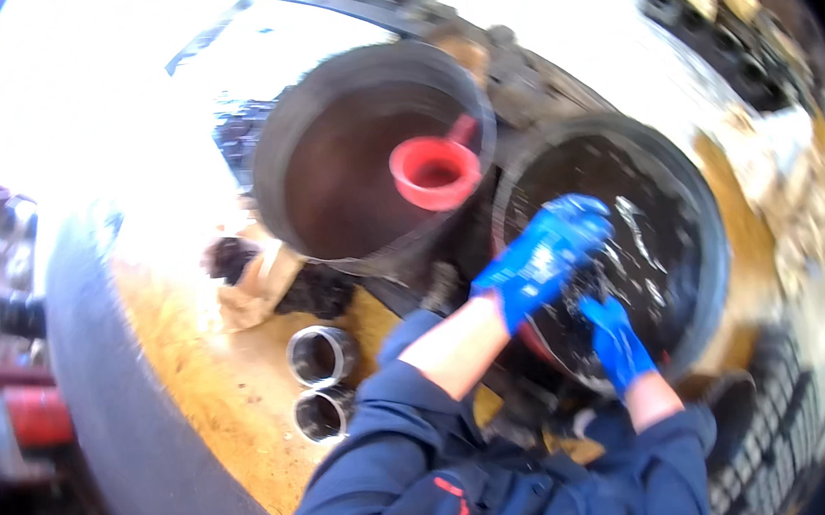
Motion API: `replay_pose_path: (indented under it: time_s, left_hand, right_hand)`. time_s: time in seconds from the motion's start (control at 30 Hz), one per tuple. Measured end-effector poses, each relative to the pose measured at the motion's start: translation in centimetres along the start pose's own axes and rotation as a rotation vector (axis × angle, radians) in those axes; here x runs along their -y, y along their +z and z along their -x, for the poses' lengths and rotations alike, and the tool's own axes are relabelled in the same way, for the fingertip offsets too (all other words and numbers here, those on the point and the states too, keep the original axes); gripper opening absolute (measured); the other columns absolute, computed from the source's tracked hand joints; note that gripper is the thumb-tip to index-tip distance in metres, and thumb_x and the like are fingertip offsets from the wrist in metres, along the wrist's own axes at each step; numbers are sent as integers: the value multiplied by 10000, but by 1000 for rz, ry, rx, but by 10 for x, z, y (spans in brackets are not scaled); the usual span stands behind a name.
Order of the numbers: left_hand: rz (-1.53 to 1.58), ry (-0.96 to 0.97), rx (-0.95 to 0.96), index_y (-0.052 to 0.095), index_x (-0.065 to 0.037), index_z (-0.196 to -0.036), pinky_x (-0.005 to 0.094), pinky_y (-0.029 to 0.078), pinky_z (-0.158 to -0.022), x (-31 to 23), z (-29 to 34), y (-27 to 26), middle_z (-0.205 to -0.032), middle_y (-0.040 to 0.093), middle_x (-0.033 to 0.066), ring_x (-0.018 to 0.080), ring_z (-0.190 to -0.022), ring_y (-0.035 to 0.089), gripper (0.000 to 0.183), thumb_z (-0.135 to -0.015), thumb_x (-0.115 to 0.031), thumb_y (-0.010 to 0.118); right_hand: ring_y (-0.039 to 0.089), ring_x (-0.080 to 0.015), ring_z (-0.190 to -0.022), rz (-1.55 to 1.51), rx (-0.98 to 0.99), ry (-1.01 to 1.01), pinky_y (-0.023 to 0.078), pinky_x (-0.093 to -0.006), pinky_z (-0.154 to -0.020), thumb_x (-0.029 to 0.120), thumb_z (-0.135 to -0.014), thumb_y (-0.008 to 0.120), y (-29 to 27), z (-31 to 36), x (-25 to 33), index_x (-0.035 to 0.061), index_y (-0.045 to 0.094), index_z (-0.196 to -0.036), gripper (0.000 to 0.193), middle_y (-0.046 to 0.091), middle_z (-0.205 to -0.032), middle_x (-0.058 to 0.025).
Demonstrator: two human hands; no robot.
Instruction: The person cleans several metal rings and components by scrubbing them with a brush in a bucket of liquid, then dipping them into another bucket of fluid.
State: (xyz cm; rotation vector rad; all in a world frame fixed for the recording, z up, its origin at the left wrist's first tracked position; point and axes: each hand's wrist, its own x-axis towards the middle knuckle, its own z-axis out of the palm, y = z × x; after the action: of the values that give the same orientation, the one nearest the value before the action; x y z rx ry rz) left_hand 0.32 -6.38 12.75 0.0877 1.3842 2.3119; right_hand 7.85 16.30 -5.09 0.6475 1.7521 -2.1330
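Both my hands wear wet blue gloves and work over a dark tub (702, 187) of black liquid with bright glints on its surface. My left hand (554, 245) reaches across the tub's near left side, its fingers curled together. Just below it, my right hand (618, 338) is closed at a small dark, wet thing (586, 282) between the two gloves. Blur and the gloves hide that thing's shape, and what lies inside the left hand's fingers is hidden.
Left of the tub stands a larger grey tub (268, 172) with brown liquid and a red funnel-like vessel (436, 173). Two metal cylinders (320, 356) stand on the yellowish floor near torn cardboard (260, 286). A black crate (772, 421) is at lower right.
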Motion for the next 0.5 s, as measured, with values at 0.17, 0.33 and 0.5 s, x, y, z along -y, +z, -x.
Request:
replay_pose_path:
  time_s: [0.17, 0.33, 0.5]
  left_hand:
    - [65, -39, 46, 617, -129, -1390, 296, 490, -952, -4, 9, 6, -1215, 711, 5, 92, -1099, 637, 433, -998, -276, 729]
    - [75, -48, 52, 606, -147, -1413, 309, 483, -978, -7, 7, 6, -1239, 703, -1, 108, -1110, 631, 443, -1008, -289, 715]
    - [128, -44, 35, 648, -146, -1355, 282, 507, -939, 19, -6, 2, -1185, 724, -1, 119, -1068, 658, 378, -996, -232, 730]
  right_hand:
    - [721, -254, -1053, 214, 7, 109, 566, -383, -959, 93, -937, 710, -26, -14, -9, -8, 706, -1288, 365, 751, -1152, -132]
    - [731, -260, -1020, 278, 14, 199, 578, -384, -932, 107, -922, 723, -36, -52, -18, -9, 744, -1215, 316, 764, -1098, -130]
    - [728, -226, -935, 225, 62, 62, 588, -377, -860, 116, -902, 765, -37, -45, -27, -6, 745, -1194, 317, 763, -1061, -122]
